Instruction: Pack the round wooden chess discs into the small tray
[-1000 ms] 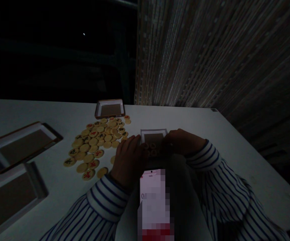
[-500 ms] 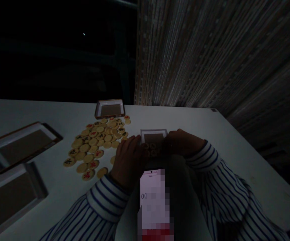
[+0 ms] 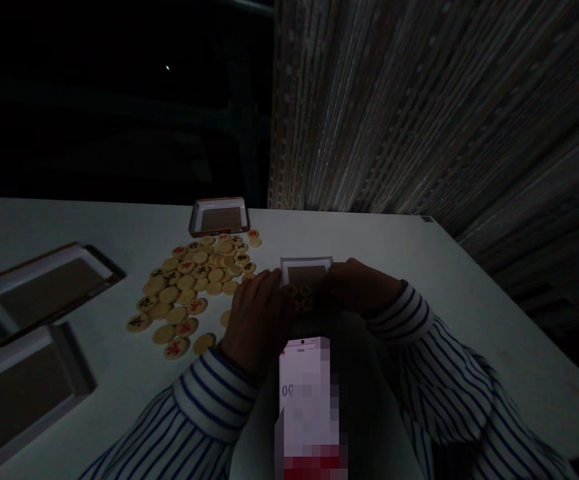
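Seeing both hands at a small tray (image 3: 307, 261) toward the near edge of the white table (image 3: 469, 287), roughly midway along it. Left hand (image 3: 257, 320) palm-down, fingers (image 3: 264, 281) curved against the tray's left rim. Right hand (image 3: 357, 287) curled in from the right, knuckles up, touching the right rim. A few boxed discs (image 3: 299, 297) in rows at the tray's near end, between the two hands. Can't tell whether either hand pinches a disc (too dark, fingertips hidden), nor how far either is closed. Loose pile (image 3: 194, 283) of pale discs with red and black marks just left of the left hand, spreading toward the far edge. Far tray (image 3: 219, 217) touching the pile's far end, close to the far edge. Two bigger ones by the left edge: upper large tray (image 3: 44, 287), lower large tray (image 3: 14, 393) nearer the near-left corner. Lit phone (image 3: 304, 373) below the near edge, between the striped sleeves (image 3: 209, 400). Woven wall (image 3: 419, 100) beyond the far-right corner.
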`<state>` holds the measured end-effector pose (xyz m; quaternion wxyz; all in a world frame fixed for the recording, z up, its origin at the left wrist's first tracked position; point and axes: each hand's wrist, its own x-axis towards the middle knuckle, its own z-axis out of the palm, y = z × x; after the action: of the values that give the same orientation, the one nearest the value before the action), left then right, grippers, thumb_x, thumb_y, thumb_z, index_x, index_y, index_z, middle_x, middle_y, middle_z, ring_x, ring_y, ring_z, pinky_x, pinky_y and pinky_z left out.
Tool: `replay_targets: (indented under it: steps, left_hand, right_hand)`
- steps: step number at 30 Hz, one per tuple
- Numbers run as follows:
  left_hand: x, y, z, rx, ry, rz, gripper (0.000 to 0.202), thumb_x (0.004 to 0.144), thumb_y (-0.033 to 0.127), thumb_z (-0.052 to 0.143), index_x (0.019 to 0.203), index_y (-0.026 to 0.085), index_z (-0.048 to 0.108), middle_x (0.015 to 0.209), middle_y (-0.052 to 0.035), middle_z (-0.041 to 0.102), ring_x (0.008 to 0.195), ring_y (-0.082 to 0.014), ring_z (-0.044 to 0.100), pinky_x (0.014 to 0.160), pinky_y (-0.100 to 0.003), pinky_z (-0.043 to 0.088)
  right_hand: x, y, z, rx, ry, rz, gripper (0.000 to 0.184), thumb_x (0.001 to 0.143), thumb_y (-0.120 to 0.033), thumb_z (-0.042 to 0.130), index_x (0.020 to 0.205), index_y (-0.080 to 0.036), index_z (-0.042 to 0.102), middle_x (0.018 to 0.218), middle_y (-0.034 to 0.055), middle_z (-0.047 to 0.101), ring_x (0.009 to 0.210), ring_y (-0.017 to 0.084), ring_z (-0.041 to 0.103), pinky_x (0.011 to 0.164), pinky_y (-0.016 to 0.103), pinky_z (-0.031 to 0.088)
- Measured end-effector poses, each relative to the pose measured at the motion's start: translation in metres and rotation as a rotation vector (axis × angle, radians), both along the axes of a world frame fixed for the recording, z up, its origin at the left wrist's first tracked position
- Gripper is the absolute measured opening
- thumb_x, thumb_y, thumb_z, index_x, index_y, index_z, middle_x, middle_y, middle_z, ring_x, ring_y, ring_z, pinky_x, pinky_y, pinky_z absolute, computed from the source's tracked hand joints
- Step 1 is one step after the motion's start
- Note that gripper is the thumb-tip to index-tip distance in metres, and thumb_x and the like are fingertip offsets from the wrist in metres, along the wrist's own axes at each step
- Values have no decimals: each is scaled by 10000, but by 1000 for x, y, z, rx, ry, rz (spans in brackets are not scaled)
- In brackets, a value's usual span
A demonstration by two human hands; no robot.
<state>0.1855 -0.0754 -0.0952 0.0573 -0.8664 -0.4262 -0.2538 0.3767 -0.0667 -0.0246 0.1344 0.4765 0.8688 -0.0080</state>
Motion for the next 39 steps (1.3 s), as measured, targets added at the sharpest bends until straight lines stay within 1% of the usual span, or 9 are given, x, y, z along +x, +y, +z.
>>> replay_targets:
  steps: [4,12,16,19,22,27,32,35,39]
  left_hand:
    - [0,0,1,3,-6,2,270,830,255,422,1023,163,587,1203,-121,531,1136,-283,435,933,-501,352]
    - [0,1,1,-4,6,7,278,835,257,404,1013,145,587,1203,-131,530,1136,-285,437,933,-487,358]
    - [-1,1,2,0,15,19,289,836,263,398,1030,153,582,1211,-124,526,1138,-289,435,931,-487,359]
    - [-4,2,2,0,5,26,295,827,258,418,1051,151,577,1217,-123,523,1150,-291,422,939,-479,352]
    - [-6,4,2,-8,-44,45,276,829,245,416,1026,152,586,1203,-116,535,1136,-281,439,937,-470,354]
    - [-8,6,5,-25,-184,74,251,850,259,400,937,148,608,1078,-104,601,1050,-241,508,912,-423,379]
    - [-13,6,11,-26,-288,79,218,845,254,424,915,141,597,969,-91,628,963,-205,539,882,-369,392]
    - [-16,5,17,-24,-350,91,201,850,244,406,882,149,581,904,-82,627,901,-190,548,834,-344,408]
    - [-19,1,27,-46,-442,145,209,850,252,392,767,166,564,791,-56,613,801,-175,553,753,-320,424]
  right_hand:
    - [-2,0,3,-21,-5,-14,244,828,-261,432,901,-172,647,859,91,670,723,178,615,590,280,418]
    - [0,1,3,-49,38,-31,250,819,-313,457,900,-180,652,878,83,670,745,168,611,628,266,418]
    - [1,1,5,-40,64,-37,222,804,-288,478,889,-186,655,876,82,670,785,168,609,662,265,420]
    - [3,3,7,-40,72,-43,201,784,-267,497,883,-190,655,856,74,670,770,169,609,649,263,416]
    - [4,5,7,-21,67,-45,209,776,-275,507,892,-181,654,843,85,666,744,171,603,628,265,406]
    - [4,6,7,22,40,-60,197,783,-218,479,867,-175,652,816,87,662,682,156,586,578,254,369]
    - [0,5,11,106,50,-81,242,829,-247,414,874,-176,641,811,85,657,661,153,576,572,257,344]
    - [-2,4,14,161,73,-93,288,862,-268,360,886,-181,634,814,76,661,703,163,582,623,275,353]
    - [-6,1,19,240,126,-135,323,884,-305,327,935,-181,621,832,76,663,788,177,584,712,299,359]
